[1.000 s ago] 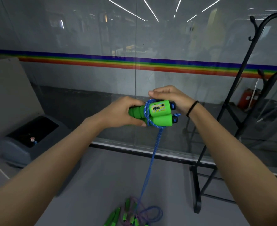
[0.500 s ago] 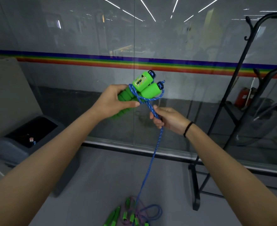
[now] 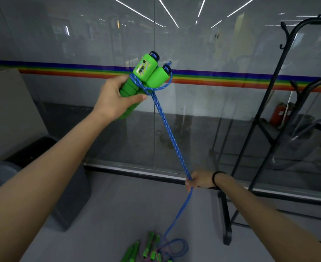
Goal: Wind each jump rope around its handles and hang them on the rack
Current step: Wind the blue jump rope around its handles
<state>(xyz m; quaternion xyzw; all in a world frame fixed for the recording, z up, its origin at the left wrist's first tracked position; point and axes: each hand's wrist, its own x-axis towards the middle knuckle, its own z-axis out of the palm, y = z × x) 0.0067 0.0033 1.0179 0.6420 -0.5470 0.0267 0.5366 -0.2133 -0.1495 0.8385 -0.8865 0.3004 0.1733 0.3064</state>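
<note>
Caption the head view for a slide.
Left hand grips green foam handles; right hand holds their blue braided rope taut beside a black metal rack.

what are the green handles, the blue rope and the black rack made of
Green handles: likely matte foam or soft plastic, ribbed grip.
Blue rope: braided cord, flecked woven pattern.
Black rack: seemingly painted metal tubing, thin, dull sheen.

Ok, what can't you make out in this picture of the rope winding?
All head view.
Lower ends of the green handles: covered by the left hand.
Floor pile of ropes, where the blue rope runs: cut by the bottom edge, count unclear.
Rack: cut by the right edge, any hung ropes unseen.
Handle's counter display: too small to read.
</note>
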